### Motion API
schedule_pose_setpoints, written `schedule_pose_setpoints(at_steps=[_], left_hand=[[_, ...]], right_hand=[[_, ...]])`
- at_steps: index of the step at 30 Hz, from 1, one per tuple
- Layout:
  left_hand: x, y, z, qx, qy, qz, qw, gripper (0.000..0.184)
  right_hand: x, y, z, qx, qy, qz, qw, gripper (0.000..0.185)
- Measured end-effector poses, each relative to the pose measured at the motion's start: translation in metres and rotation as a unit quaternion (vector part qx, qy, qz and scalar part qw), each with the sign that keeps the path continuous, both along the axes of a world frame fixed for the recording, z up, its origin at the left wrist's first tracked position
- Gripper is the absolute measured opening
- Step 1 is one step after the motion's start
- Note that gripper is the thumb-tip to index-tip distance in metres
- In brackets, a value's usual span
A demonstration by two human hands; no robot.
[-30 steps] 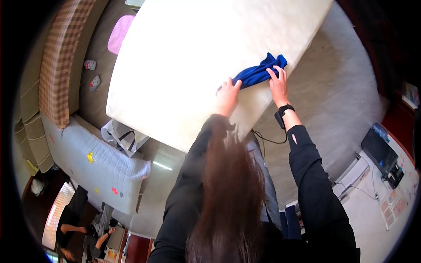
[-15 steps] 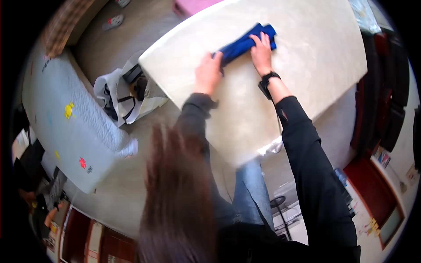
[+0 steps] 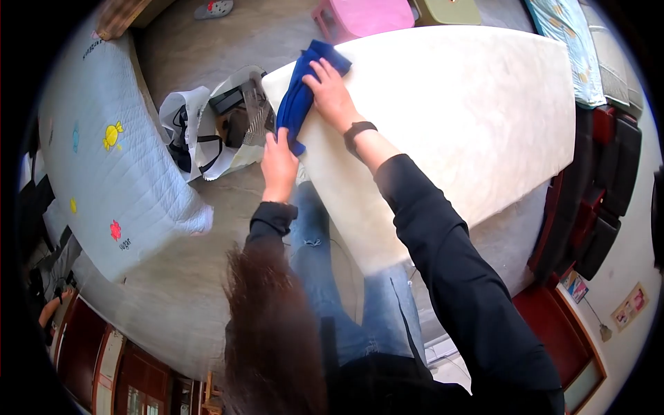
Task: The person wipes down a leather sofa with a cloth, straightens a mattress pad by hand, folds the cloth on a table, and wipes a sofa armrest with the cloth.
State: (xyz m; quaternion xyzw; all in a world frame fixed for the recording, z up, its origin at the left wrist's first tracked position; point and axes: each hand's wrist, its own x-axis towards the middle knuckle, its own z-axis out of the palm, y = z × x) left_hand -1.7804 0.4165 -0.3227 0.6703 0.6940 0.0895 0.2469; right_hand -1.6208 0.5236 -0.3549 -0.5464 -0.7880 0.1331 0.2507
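Blue cloth (image 3: pixel 296 105) creased, not flat, at table (image 3: pixel 449 117) corner; left hand (image 3: pixel 279 173) gripping end, right hand (image 3: pixel 333 100) part-open atop.

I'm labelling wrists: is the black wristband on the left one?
No, the black wristband circles the wrist of the right hand.

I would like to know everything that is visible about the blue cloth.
The blue cloth looks like soft fabric, gathered lengthwise into a long, creased strip. It lies along one edge of the white table. The right hand rests on its wider far part; the left hand touches its near end.
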Motion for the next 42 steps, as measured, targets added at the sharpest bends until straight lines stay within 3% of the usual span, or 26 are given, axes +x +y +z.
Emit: schedule_pose_setpoints(at_steps=[3, 8, 11, 19, 26, 33, 38, 40, 42], left_hand=[[0.025, -0.026, 0.012, -0.007, 0.021, -0.008, 1.0, 0.036], [0.081, -0.061, 0.017, -0.057, -0.001, -0.125, 0.991, 0.042], [0.124, -0.079, 0.015, -0.068, -0.008, -0.172, 0.983, 0.051], [0.244, -0.142, 0.022, -0.064, -0.025, -0.338, 0.938, 0.04], [0.352, -0.227, 0.024, -0.091, -0.003, -0.471, 0.877, 0.038], [0.394, -0.281, 0.017, -0.152, 0.008, -0.512, 0.845, 0.033], [0.371, -0.256, 0.017, -0.088, -0.041, -0.483, 0.87, 0.03], [0.36, -0.235, 0.015, -0.098, -0.037, -0.479, 0.872, 0.032], [0.348, -0.212, 0.014, -0.109, -0.035, -0.469, 0.876, 0.035]], right_hand=[[0.024, -0.021, 0.007, -0.004, -0.007, 0.036, 0.999, 0.04], [0.076, -0.051, 0.007, -0.019, -0.048, 0.082, 0.995, 0.032], [0.118, -0.08, 0.011, -0.026, -0.053, 0.052, 0.997, 0.032], [0.288, -0.211, 0.03, -0.078, -0.064, -0.084, 0.991, 0.034], [0.403, -0.376, 0.04, -0.16, -0.119, -0.233, 0.952, 0.041], [0.418, -0.451, 0.037, -0.178, -0.089, -0.333, 0.922, 0.039], [0.385, -0.437, 0.026, -0.148, -0.076, -0.442, 0.882, 0.035], [0.37, -0.428, 0.026, -0.137, -0.062, -0.525, 0.838, 0.034], [0.354, -0.419, 0.025, -0.144, -0.05, -0.537, 0.83, 0.033]])
